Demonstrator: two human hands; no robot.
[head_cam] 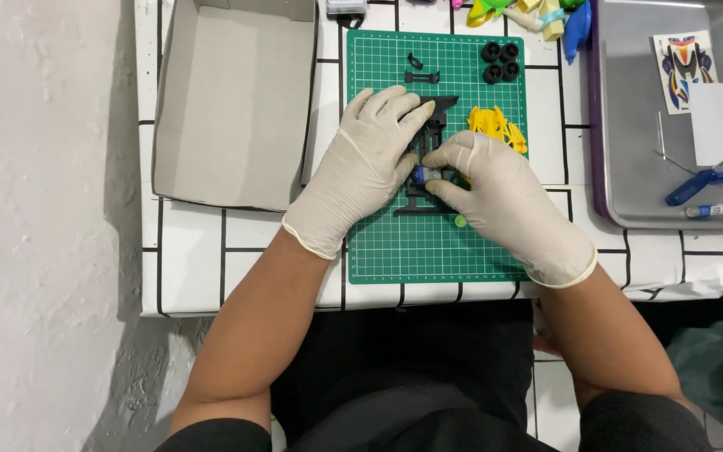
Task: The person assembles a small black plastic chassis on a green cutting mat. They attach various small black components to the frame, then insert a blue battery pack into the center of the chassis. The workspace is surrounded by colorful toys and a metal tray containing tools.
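Both forearms enter from the bottom of the frame, hands in thin cream latex gloves, meeting at centre. Left hand [367, 163] lies palm-down, fingers spread flat over the black moulded-plastic chassis frame [430, 159] — pressing, not curled. Right hand [495, 188] pinches a small blue-and-silver cylindrical motor [425, 175] between thumb and forefinger, seated in the chassis. All sits mid-frame on the green gridded rubber cutting mat [378, 251]. Yellow plastic parts [495, 124] just beyond the right knuckles; four black rubber tyres [500, 62] at the mat's upper right.
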